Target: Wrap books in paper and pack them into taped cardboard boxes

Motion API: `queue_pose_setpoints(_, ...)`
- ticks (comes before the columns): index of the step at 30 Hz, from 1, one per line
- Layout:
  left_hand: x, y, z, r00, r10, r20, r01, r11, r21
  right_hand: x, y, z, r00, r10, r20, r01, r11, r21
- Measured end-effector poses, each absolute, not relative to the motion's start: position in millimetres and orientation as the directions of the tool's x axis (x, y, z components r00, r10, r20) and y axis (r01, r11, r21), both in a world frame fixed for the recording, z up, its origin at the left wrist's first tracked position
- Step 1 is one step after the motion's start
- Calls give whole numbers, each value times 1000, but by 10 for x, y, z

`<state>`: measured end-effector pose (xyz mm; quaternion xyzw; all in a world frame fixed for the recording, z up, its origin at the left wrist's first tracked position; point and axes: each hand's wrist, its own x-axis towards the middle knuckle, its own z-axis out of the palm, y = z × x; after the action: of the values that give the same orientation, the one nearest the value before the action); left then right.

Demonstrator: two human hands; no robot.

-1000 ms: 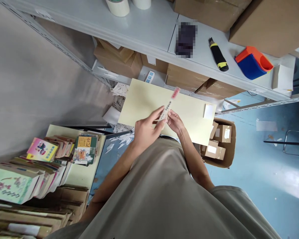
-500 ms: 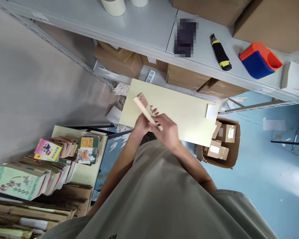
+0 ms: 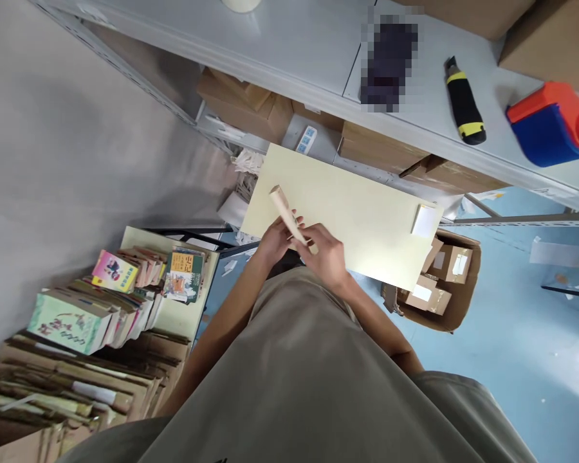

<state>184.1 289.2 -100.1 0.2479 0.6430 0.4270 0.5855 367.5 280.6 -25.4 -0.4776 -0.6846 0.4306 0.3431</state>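
A thick book (image 3: 286, 212) is held edge-up between both hands, over the near part of a pale yellow tabletop (image 3: 357, 212). My left hand (image 3: 276, 243) grips it from the left and below, with fingertips showing past its far side. My right hand (image 3: 324, 252) pinches the book's lower right end. The page edges face me, so most of the cover is hidden. A small white pad or stack of paper (image 3: 423, 220) lies at the table's right end.
Above the table, a grey shelf (image 3: 289, 45) carries a box cutter (image 3: 464, 103), a red and blue tape dispenser (image 3: 550, 122) and a pixelated dark object. An open carton (image 3: 470, 283) of small boxes stands right. Stacked books (image 3: 72, 321) and flattened cardboard (image 3: 77, 392) are at left.
The book has turned so its page edges face me more, and less cover shows. Both hands keep hold of it. My view has shifted slightly, moving the surroundings.
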Motion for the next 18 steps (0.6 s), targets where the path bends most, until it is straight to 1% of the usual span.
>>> queue_pose_setpoints(3, 1601, 2913, -1096, -281, 671, -686, -420, 557, 716, 3774, 3081, -562, -166, 982, -87, 283, -37, -958)
queue_pose_setpoints(5, 1441, 2888, -1137, -322, 632, -705, -460, 547, 700, 3784, 3249, -789, -109, 980, -165, 278, -130, -952)
queue_pose_setpoints(9, 1211, 3051, -1239, -386, 638, -667, -390, 542, 744, 3629, 3540, -1217, -74, 959, -274, 321, -237, -917)
queue_pose_setpoints(14, 932, 3615, -1525, -407, 656, -636, -341, 537, 772, 3268, 3920, -1735, -5, 899, -438, 389, -402, -829)
queue_pose_setpoints(18, 729, 4052, -1860, -417, 685, -598, -202, 571, 796, 2984, 4243, -2109, 44, 851, -524, 418, -492, -764)
